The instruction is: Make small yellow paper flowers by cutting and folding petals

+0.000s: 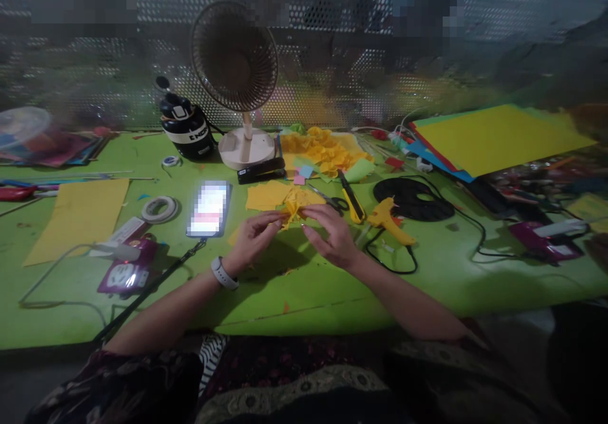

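A crumpled piece of yellow-orange paper (292, 213), which looks like crepe paper, is held between my two hands above the green table (304, 310). My left hand (253, 239) pinches its left side with thumb and fingers. On the opposite side, the fingers of my right hand (333, 237) are closed on the paper, with the thumb lower and apart. Just beyond my hands lie flat yellow paper pieces (266, 196). Scissors (338, 203) and a yellow utility knife (352, 201) rest past my right hand. A yellow glue gun (393, 222) lies to its right.
A fan (235, 59), a black bottle (187, 129) and a stapler (261, 171) stand beyond my hands. Left are a lit phone (209, 210), a tape roll (159, 209) and a purple power strip (127, 269). Ruffled yellow paper (318, 148) lies behind, colored sheets (498, 139) at right.
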The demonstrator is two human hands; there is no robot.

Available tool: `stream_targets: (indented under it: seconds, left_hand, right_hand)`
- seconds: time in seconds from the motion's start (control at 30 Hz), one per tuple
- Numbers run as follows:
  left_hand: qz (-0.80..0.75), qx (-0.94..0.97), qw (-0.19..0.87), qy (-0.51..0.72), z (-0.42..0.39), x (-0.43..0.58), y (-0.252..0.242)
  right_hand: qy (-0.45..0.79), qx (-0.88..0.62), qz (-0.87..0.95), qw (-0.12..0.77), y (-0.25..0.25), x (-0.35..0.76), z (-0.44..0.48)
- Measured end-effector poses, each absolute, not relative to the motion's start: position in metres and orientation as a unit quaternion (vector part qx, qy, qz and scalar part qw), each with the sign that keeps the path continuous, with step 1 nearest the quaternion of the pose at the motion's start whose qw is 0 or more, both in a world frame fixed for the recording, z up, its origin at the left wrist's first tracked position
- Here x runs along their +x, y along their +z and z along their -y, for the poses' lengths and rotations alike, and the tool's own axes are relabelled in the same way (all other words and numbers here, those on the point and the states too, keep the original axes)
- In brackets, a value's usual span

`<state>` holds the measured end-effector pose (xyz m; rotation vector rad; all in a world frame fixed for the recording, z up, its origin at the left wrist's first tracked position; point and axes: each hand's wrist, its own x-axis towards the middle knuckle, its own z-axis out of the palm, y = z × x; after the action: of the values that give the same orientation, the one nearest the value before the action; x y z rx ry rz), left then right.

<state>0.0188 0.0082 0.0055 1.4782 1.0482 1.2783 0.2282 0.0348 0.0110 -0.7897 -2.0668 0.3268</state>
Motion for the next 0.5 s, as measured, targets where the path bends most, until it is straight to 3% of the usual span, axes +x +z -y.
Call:
stream_targets:
  seconds: [0.27, 0.5]
  left_hand:
    - [-0.445, 0.557, 0.446, 0.541, -0.0090, 0.0198, 0.0075]
    - [-0.444, 0.583, 0.470, 0.492, -0.0122, 0.0191, 0.0029]
  right_hand:
    - [0.124, -0.302, 0.843, 0.426, 0.0129, 0.2284, -0.0343]
    - [0.115, -0.289, 0.862, 0.401, 0.0110, 0.2269, -0.0326]
